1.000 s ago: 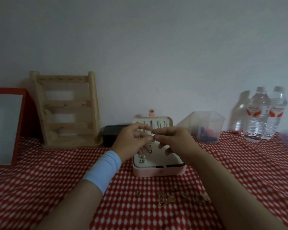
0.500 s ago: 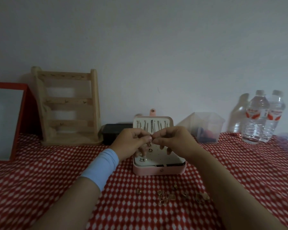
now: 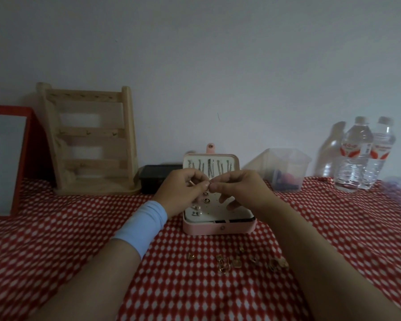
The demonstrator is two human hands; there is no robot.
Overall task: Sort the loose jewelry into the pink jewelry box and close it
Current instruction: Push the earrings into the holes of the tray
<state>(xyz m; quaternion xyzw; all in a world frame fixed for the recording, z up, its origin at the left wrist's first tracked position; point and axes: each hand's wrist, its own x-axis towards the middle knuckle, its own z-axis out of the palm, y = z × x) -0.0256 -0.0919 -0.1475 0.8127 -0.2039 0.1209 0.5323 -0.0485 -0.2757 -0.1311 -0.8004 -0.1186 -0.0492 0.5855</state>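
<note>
In the middle of the frame, the left hand and the right hand meet just above the pink jewelry box. Both have curled fingers and pinch the same tiny piece, too small to tell what it is. The box is open with its lid standing up, and small pieces sit inside. The loose jewelry lies on the red dotted cloth below the box. A wooden rack stands at the left, and two water bottles stand at the right.
</note>
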